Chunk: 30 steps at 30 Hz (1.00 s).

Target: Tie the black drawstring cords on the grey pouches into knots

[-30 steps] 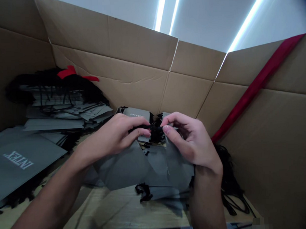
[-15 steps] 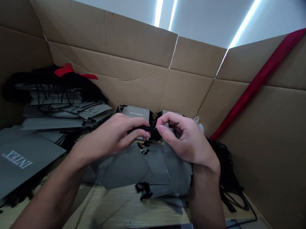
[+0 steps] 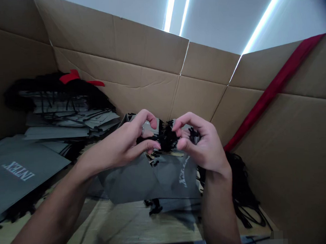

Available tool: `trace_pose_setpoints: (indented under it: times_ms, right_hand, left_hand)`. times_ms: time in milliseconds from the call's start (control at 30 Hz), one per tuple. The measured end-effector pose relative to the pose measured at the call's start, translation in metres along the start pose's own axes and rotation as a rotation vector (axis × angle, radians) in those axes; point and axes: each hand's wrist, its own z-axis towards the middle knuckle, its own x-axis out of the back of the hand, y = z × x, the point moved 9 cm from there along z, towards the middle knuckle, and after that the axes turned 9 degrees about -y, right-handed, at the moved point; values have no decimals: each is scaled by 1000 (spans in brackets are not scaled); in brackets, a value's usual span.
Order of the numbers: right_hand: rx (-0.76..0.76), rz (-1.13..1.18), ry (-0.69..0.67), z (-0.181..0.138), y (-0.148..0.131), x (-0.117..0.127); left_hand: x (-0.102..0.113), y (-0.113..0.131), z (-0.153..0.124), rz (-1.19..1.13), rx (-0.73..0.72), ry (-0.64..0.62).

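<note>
My left hand (image 3: 126, 144) and my right hand (image 3: 201, 147) meet at the centre of the view, both with fingers curled round a tangle of black cord (image 3: 166, 138). The cord belongs to a grey paper bag (image 3: 144, 179) that hangs below my hands, with pale lettering on its right side. More grey bags with black cord handles stand just behind my fingers, partly hidden by them.
Tall cardboard walls (image 3: 149, 64) enclose the space. A stack of flat grey bags (image 3: 67, 116) with black cords and a red ribbon (image 3: 73, 76) lies at the left; one large grey bag (image 3: 20, 173) reads INTEX. A red strip (image 3: 270, 91) runs down the right wall. Loose black cords (image 3: 246, 201) lie at the right.
My fingers have shifted on the cord: the left index finger has lifted, the right fingers have spread around the tangle. The grey bag has turned, showing pale lettering.
</note>
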Motion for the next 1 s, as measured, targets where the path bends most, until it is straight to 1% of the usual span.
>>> trace_pose_setpoints:
  times_ms: [100, 233, 333, 467, 600, 700, 767, 867, 933, 1000]
  right_hand:
    - [50, -39, -63, 4, -2, -13]
    - [207, -119, -157, 8, -14, -31]
    - [255, -137, -187, 8, -22, -38]
    - [190, -199, -163, 6, -24, -40]
    - [114, -150, -100, 5, -19, -36]
    - [93, -120, -55, 5, -16, -33]
    - [79, -96, -37, 4, -15, -31]
    - [108, -83, -49, 3, -18, -31]
    - [162, -95, -59, 2, -23, -31]
    - [212, -112, -39, 1, -27, -29]
  left_hand:
    - [-4, -1, 0, -50, 4, -13]
    - [-5, -1, -1, -90, 8, -1]
    - [-5, 0, -3, -56, 5, 25]
    - [-8, 7, -4, -23, -30, 43]
    - [-4, 20, -4, -9, -100, 45]
    - [-3, 27, -4, 10, -121, -27]
    - [-3, 29, -3, -24, -134, -82]
    - [-1, 32, -3, -70, -157, -113]
    - [1, 34, -4, -52, -174, -99]
    - [2, 37, -5, -35, -189, -71]
